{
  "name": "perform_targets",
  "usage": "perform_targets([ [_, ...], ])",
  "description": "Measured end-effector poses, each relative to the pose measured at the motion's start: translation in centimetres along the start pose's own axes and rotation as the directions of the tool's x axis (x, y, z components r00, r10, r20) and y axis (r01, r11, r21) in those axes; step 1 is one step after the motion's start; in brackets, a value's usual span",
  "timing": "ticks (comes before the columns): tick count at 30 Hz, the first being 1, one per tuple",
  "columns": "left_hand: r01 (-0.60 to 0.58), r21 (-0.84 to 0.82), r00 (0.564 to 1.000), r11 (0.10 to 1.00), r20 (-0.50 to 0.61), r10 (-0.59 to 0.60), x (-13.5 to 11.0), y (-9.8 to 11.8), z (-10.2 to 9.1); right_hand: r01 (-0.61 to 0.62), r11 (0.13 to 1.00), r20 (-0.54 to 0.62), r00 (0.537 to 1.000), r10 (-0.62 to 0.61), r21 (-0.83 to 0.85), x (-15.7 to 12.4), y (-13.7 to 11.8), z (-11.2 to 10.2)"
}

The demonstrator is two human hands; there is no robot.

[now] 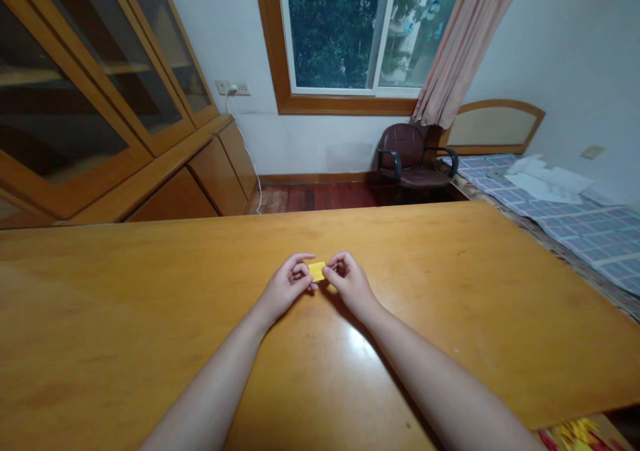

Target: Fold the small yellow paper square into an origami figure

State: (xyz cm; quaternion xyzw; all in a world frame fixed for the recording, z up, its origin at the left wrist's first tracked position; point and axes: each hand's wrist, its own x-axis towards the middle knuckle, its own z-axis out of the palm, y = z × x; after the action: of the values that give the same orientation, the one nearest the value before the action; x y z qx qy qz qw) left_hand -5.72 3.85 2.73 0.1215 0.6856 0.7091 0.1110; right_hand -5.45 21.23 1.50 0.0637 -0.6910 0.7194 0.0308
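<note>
A small yellow piece of paper (pixel 317 271), roughly rectangular, is held between my two hands just above the middle of the wooden table (pixel 150 331). My left hand (pixel 290 283) pinches its left side between thumb and fingers. On the right side, my right hand (pixel 349 279) grips it with thumb and forefinger. Whether the paper is folded into layers is too small to tell. Both forearms reach in from the near edge, and a shadow falls under the right one.
Past the table's far edge stands a maroon armchair (pixel 407 154) below the window. Wooden cabinets (pixel 190 184) line the left wall. A bed (pixel 565 217) with a checked cover lies to the right. Red and yellow items (pixel 575 434) sit beneath the table's near right corner.
</note>
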Motion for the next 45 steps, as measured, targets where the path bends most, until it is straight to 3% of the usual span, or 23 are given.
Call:
perform_targets([
  [19,-0.005,0.089,1.0,0.996,-0.026,0.007,0.05,-0.33,0.08,0.01,0.999,0.078,0.997,-0.006,-0.046,-0.09,0.23,0.18],
  [30,-0.007,0.027,0.997,1.0,-0.072,0.009,0.0,-0.03,0.31,-0.087,0.991,0.034,0.996,0.084,0.106,0.02,-0.54,0.13],
  [45,-0.04,-0.043,0.997,0.998,-0.066,0.037,0.03,-0.01,0.06,-0.055,0.986,-0.052,0.997,0.064,0.157,0.16,-0.04,0.05],
])
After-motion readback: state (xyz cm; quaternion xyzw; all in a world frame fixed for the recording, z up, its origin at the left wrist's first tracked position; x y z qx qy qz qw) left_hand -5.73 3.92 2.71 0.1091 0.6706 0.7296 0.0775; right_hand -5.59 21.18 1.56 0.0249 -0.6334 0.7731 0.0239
